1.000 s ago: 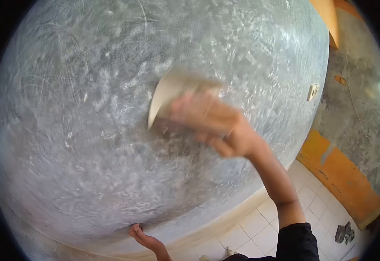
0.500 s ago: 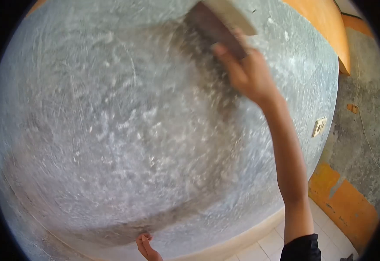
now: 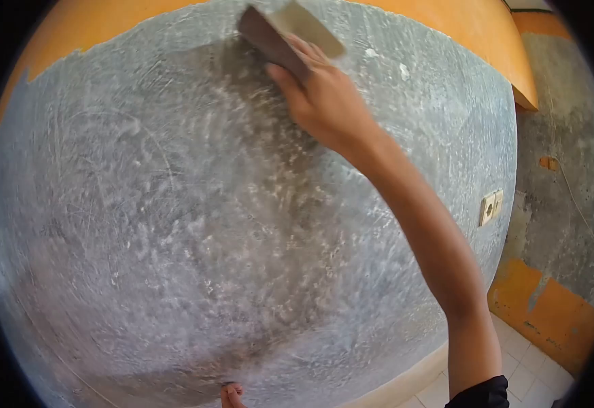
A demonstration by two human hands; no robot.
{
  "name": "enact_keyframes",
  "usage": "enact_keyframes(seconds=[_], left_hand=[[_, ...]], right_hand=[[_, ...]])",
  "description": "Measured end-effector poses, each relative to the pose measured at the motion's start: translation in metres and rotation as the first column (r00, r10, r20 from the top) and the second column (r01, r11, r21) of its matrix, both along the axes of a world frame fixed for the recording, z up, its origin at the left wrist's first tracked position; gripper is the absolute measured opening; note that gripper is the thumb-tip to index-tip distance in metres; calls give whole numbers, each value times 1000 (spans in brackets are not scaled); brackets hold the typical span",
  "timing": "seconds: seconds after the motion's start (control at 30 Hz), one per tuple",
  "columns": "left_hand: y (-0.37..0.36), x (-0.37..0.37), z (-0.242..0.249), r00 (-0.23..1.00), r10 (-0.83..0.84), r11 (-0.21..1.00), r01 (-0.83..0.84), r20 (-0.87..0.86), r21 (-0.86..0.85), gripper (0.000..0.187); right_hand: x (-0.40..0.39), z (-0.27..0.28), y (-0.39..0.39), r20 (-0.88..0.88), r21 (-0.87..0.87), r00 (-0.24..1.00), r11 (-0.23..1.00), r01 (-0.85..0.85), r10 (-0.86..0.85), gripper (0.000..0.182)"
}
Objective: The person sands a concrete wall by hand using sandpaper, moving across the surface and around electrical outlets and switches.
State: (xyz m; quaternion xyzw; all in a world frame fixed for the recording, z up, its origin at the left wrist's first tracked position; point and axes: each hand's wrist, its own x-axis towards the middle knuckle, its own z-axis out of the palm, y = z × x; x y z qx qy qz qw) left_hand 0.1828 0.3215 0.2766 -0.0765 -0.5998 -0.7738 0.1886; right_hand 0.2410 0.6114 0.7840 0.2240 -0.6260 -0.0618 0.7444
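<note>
High on the grey wall (image 3: pixel 195 170), my right hand (image 3: pixel 331 102) grips a bent sheet of sandpaper (image 3: pixel 273 42), dark brown on one face and tan on the other. The thumb lies on the brown side, the fingers behind it. The sheet is up against or very close to the wall surface; its exact contact is hard to see. Low at the bottom edge, only the fingers of my left hand (image 3: pixel 231 394) show, curled together near the wall. Whatever may be between them is hidden.
Orange paint (image 3: pixel 140 20) borders the grey area along the top. A power socket (image 3: pixel 489 208) sits on the wall at the right. Beyond the corner are another patchy grey wall (image 3: pixel 562 143), an orange lower band (image 3: pixel 548 316) and white floor tiles (image 3: pixel 521 353).
My right hand with the sandpaper has moved left across the upper wall in view. The view has shifted, showing more orange at the top. My left hand sits slightly lower.
</note>
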Motion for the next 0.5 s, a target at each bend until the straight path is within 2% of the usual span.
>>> enact_keyframes(seconds=[0.07, 0.1, 0.17, 0.27, 0.37, 0.4, 0.5], left_hand=[[9, 5, 1, 1000, 17, 1000, -16, 25, -20, 33], [11, 8, 2, 1000, 4, 1000, -4, 18, -28, 33], [16, 12, 6, 1000, -14, 999, 14, 4, -33, 32], [19, 12, -4, 1000, -17, 999, 18, 10, -47, 31], [26, 26, 4, 999, -1, 1000, 2, 52, -22, 30], [26, 30, 1, 998, -3, 1000, 5, 66, -19, 30], [34, 35, -16, 996, -25, 1000, 25, 82, 0, 32]], right_hand=[[-10, 14, -19, 20, 57, 996, 994, -88, 87, 38], [-10, 15, -28, 236, 47, 971, 998, -46, 34, 36], [-10, 8, -49, 462, 183, 882, 983, 8, -93, 35], [-37, 7, -41, 73, 366, 997, 931, 2, -31, 34], [-40, 39, -43, -113, 182, 993, 982, 45, -25, 35], [-30, 49, -49, 92, 112, 995, 994, 12, -23, 37], [-30, 70, -71, 348, 211, 928, 975, 61, -134, 39]])
